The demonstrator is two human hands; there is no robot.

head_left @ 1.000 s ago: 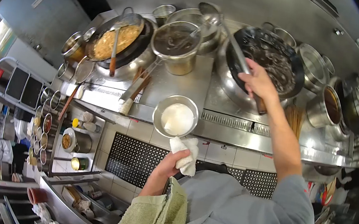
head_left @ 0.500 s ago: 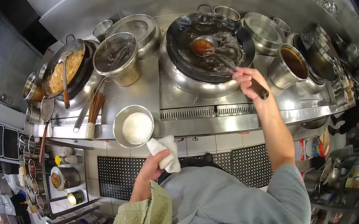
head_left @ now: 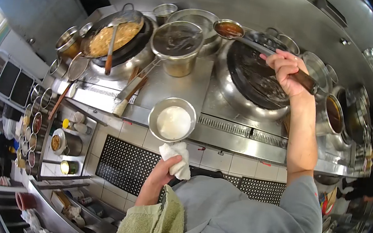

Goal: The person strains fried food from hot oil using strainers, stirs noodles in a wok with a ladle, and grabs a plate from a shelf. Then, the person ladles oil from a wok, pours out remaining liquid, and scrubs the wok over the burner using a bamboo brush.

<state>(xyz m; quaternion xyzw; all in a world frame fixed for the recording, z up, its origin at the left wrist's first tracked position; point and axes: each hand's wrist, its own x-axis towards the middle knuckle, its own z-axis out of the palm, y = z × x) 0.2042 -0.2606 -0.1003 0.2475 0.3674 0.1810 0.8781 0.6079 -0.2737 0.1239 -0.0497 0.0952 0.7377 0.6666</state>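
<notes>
My right hand (head_left: 288,75) is closed round the wooden-ended handle of a long ladle (head_left: 228,29), raised over the black wok (head_left: 258,74); reddish-brown liquid fills its bowl. Dark liquid shows in the wok. With my left hand (head_left: 165,169) I grip a white cloth (head_left: 175,158) against the near rim of a metal pot (head_left: 151,123), which holds a white, milky substance. A green towel (head_left: 148,224) hangs by my left forearm.
Left on the stove, a second wok (head_left: 146,45) holds yellowish food and a ladle. A strainer-topped pot (head_left: 181,66) stands between the woks. Metal pots (head_left: 323,115) line the right. A condiment cart (head_left: 92,151) is at left.
The ladle has risen from the right wok's liquid and moved left and up, its bowl full. My view has turned back, shifting the stove rightward. My left hand still holds the cloth at the pot.
</notes>
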